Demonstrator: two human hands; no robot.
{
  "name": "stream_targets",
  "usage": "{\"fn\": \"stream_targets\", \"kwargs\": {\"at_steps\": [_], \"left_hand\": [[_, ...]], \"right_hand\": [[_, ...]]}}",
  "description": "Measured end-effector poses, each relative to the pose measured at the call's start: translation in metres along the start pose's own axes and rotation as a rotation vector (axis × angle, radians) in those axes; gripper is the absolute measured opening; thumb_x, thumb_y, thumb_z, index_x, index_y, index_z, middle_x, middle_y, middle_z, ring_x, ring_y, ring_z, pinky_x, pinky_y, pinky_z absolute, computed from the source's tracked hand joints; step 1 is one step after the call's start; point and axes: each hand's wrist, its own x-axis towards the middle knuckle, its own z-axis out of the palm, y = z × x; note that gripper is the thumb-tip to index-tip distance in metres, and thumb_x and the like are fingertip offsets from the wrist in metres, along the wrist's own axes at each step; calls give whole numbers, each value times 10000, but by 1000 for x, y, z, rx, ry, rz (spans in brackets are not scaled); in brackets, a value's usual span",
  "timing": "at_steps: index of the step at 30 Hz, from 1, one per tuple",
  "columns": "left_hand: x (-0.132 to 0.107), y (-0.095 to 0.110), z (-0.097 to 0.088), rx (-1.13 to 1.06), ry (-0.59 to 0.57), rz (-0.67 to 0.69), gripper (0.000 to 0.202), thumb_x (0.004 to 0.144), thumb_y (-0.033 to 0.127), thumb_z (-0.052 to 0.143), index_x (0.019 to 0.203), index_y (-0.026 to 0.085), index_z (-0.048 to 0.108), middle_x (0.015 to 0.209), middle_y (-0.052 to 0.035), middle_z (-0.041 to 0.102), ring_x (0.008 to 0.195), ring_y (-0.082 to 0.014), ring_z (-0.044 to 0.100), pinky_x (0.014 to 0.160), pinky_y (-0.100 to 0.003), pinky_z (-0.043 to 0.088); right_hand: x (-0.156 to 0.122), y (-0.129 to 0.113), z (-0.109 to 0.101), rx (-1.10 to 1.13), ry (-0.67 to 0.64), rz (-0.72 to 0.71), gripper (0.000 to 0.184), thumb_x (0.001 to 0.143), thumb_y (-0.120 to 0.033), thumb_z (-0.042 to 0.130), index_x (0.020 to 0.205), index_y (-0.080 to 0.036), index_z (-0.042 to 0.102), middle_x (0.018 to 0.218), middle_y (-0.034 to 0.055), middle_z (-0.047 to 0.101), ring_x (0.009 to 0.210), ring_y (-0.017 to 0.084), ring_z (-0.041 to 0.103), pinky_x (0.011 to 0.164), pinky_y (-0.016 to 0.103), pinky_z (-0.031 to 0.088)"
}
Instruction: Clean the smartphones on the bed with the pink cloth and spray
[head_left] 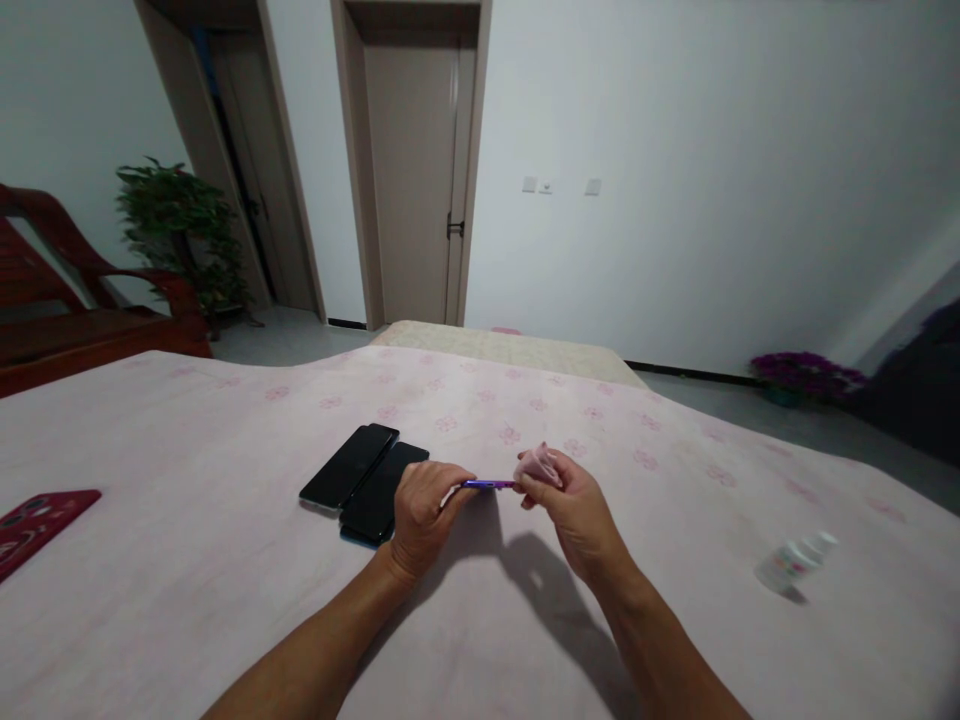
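Observation:
Between my hands a thin purple-blue phone [489, 484] is held edge-on above the bedspread. My left hand [429, 505] grips its left end, with fingers closed. My right hand [574, 505] pinches a crumpled pink cloth [538, 465] at the phone's right end; whether its fingertips also grip the phone I cannot tell. Just left of my left hand lie two dark phones, screens up: one black phone [349, 468] farther left and another black phone [381, 495] with a blue edge beside it.
A pink flowered bedspread [247, 560] covers the surface under everything. A red phone or case [45, 525] lies at the far left. On the right a small white bottle [795, 562] rests on the cloth. Beyond stand a wooden armchair [97, 280], a leafy plant [180, 225] and a door [412, 180].

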Motion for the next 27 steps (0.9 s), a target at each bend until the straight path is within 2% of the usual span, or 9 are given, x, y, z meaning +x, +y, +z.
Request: {"fn": "stream_targets", "kwargs": {"at_steps": [7,12,19,27], "left_hand": [[10,11,-5,9,51,-24,55,918,265,668,898,215,671,797,-1,715,757,-169,622,752,-338,382],[10,14,-6,15,45,-2,37,872,256,725,882,238,694,743,21,707,725,-159,608,761,-343,372],[12,21,-6,26,41,16,61,863,267,735,832,233,695,688,28,689,694,-155,598,747,-344,364],[13,24,-5,31,32,11,76,857,258,733,799,230,693,653,33,673,681,-156,602,742,-349,361]], "right_hand": [[-7,-3,3,-237,8,-162,244,745,-363,744,895,-181,679,756,-7,624,653,136,506,587,255,409],[-12,2,7,-379,51,-251,230,808,-392,712,891,-192,637,756,-17,611,674,138,519,627,250,423],[-15,8,12,-507,140,-310,230,834,-411,695,868,-194,626,707,-27,612,610,125,526,579,230,422],[-16,13,13,-628,194,-455,189,859,-382,677,863,-199,632,707,-13,639,583,124,539,562,233,431]]}}
